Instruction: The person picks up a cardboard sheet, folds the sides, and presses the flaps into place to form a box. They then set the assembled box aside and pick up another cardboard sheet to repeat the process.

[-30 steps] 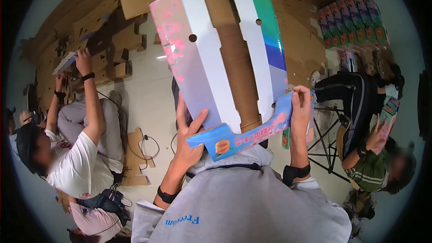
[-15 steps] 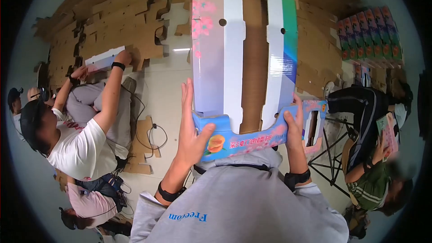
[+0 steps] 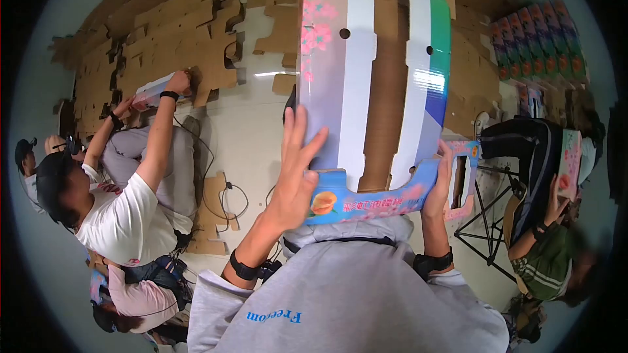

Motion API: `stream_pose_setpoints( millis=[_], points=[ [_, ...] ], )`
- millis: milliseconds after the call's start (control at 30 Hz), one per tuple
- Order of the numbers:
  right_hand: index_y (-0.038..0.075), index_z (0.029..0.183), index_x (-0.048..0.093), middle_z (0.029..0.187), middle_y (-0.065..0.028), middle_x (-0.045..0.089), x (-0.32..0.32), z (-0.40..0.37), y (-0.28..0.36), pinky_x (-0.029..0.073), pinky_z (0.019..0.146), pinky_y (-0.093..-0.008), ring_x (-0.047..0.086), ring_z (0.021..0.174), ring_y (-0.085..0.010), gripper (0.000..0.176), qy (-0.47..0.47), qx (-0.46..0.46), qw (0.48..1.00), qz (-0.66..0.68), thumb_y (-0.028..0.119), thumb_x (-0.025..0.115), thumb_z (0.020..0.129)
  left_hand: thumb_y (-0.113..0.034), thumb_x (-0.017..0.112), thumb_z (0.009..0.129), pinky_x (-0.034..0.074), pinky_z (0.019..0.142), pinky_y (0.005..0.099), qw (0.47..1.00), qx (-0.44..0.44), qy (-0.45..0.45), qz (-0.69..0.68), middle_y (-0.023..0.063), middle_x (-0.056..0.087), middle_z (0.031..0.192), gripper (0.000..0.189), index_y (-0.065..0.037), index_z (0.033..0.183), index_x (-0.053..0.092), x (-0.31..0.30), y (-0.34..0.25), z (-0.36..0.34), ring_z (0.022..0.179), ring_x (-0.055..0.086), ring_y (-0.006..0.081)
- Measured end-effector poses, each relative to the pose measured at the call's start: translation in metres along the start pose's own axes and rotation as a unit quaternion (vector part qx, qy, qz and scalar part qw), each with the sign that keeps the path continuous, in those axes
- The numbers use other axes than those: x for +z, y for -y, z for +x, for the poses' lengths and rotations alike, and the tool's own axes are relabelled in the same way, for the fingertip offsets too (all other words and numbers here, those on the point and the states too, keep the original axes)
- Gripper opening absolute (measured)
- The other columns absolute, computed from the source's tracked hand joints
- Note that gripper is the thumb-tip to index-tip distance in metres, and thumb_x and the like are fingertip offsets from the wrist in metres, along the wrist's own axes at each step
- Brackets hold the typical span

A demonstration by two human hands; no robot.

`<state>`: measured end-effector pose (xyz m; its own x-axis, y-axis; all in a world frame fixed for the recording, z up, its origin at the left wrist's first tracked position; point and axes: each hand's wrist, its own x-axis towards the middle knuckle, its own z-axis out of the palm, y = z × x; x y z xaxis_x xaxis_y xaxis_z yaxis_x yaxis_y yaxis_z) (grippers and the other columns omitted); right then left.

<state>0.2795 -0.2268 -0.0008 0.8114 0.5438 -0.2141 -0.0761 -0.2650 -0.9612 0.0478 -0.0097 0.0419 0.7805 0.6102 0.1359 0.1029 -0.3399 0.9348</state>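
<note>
A printed cardboard box stretches away in front of me, pink and lilac on its left side and green to blue on its right. Two white inner flaps border a long brown gap down its middle. The near end is a blue panel with a peach picture and pink lettering. My left hand lies against the near left corner, fingers spread along the side and thumb bent at the blue panel's edge. At the near right corner, my right hand is wrapped round the box, its thumb partly hidden.
Flat brown cardboard sheets cover the floor ahead. Finished boxes stand in a row at upper right. A person on the left handles another box; one on the right holds a box. A black metal stand and a cable are nearby.
The box has shifted right in view. My left fingers have spread apart, and my right thumb has moved off the blue panel's top edge. The person at right has raised their box.
</note>
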Motion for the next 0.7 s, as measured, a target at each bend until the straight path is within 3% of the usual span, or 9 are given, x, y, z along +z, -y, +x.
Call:
stream_pose_setpoints(
  millis=[167,200,333,533,633,700],
  points=[
    [-0.001,0.151,0.051,0.152,-0.0182,0.051,0.011,0.003,0.015,0.034,0.119,-0.0385,0.049,0.139,-0.0274,0.056,0.009,-0.068,0.998,-0.009,0.039,0.040,0.113,-0.045,0.048,0.112,0.016,0.129,0.0522,0.992,-0.049,-0.104,-0.048,0.0244,0.011,0.177,0.052,-0.005,0.133,0.073,0.009,0.005,-0.004,0.163,0.017,0.0442],
    [0.000,0.151,0.051,0.154,-0.0185,0.050,0.012,0.003,0.015,0.033,0.120,-0.0381,0.048,0.140,-0.0275,0.055,0.021,-0.094,0.995,-0.007,0.038,0.041,0.113,-0.042,0.052,0.111,0.021,0.128,0.0525,0.989,-0.032,-0.136,-0.043,0.0231,0.019,0.175,0.045,-0.005,0.110,0.077,0.008,0.010,-0.004,0.160,0.024,0.0438],
    [0.003,0.141,0.059,0.153,-0.0185,0.050,0.006,0.000,0.007,0.029,0.122,-0.0388,0.046,0.142,-0.0286,0.043,0.032,-0.055,0.996,0.060,0.031,0.046,0.111,-0.043,0.050,0.112,0.022,0.128,0.0538,0.982,-0.041,-0.166,-0.085,0.0218,0.032,0.166,0.049,-0.005,0.084,0.065,0.013,0.013,-0.006,0.157,0.030,0.0429],
    [0.005,0.123,0.064,0.153,-0.0161,0.046,-0.012,-0.005,0.002,0.031,0.120,-0.0392,0.047,0.139,-0.0276,0.024,0.094,-0.015,0.977,0.191,0.021,0.054,0.107,-0.046,0.042,0.115,0.025,0.126,0.0518,0.986,-0.054,-0.158,-0.031,0.0235,0.032,0.168,0.059,-0.001,0.080,0.059,0.012,0.008,-0.008,0.155,0.034,0.0405],
    [0.006,0.116,0.064,0.153,-0.0155,0.043,-0.029,-0.011,-0.012,0.034,0.118,-0.0384,0.047,0.138,-0.0267,0.019,0.119,0.015,0.962,0.245,0.020,0.057,0.107,-0.044,0.044,0.114,0.023,0.127,0.0533,0.986,-0.083,-0.147,-0.007,0.0221,0.035,0.165,0.058,-0.002,0.083,0.069,0.019,-0.001,-0.025,0.158,0.029,0.0415],
    [0.006,0.111,0.063,0.153,-0.0155,0.042,-0.040,-0.017,-0.016,0.036,0.116,-0.0381,0.047,0.137,-0.0264,0.017,0.135,0.046,0.953,0.268,0.023,0.060,0.107,-0.042,0.044,0.114,0.022,0.127,0.0525,0.994,-0.053,-0.089,0.044,0.0229,0.033,0.166,0.060,0.000,0.081,0.071,0.018,-0.002,-0.044,0.159,0.026,0.0419]
  ],
)
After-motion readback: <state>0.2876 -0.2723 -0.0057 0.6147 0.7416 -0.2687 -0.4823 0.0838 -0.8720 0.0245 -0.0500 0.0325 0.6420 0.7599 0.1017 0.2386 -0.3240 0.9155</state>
